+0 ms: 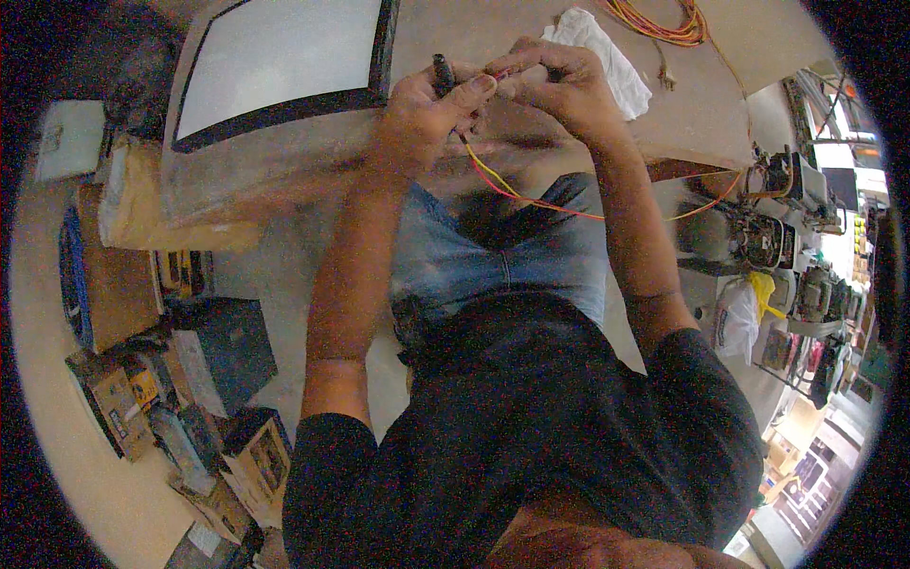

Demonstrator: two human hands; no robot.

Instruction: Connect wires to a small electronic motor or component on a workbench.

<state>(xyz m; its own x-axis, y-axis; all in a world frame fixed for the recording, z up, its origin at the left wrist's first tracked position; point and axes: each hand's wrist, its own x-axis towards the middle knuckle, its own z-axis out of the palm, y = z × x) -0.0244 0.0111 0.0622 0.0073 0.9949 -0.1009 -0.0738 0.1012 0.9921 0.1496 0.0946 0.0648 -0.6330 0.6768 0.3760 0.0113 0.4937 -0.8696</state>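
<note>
- My left hand [431, 104] pinches a dark, slim tool [443, 71]; its lower end is hidden in my fist.
- My right hand [559, 81] is clenched on the red and yellow wires [512, 194], their ends buried under my fingers.
- Both hands hover over the bench [692, 95] near its front edge, beside a white cloth [607, 52].

1. A white-faced panel [284, 66] with a dark frame lies on the workbench [701, 104]
2. A crumpled white cloth [607, 57] sits near coiled orange cable [664, 21]
3. Cardboard boxes [190, 379] crowd the floor at left
</note>
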